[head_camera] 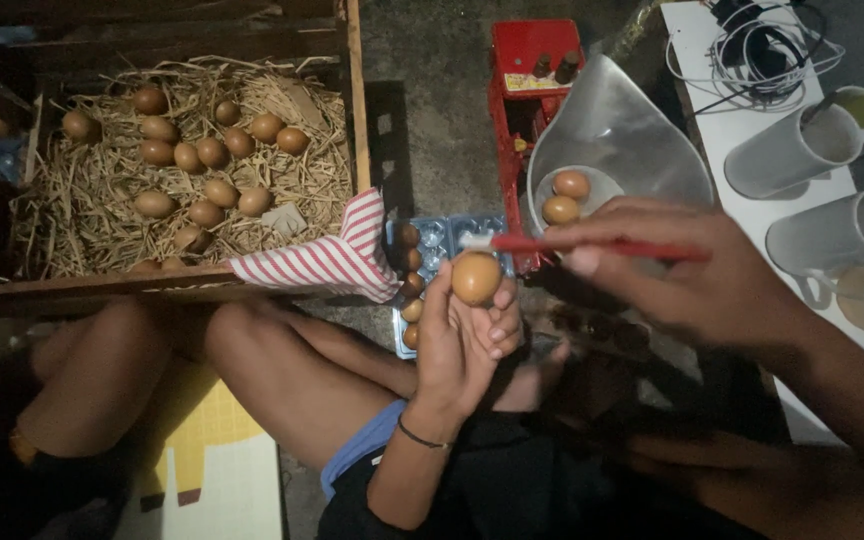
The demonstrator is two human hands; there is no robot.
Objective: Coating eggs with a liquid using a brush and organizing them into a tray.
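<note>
Left hand [462, 335] fingers grip egg [476, 277]; right hand [692, 275] pinches brush [592, 244]. Keep egg steady, stroke lightly.

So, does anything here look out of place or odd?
Only the red-and-white striped cloth, draped askew over the straw-filled wooden crate's front edge. The brown eggs in the straw show no cracks, and nothing looks spilled.

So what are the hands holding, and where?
The left hand holds a brown egg by its lower sides, in the fingertips. The right hand grips a red brush along its handle.
</note>
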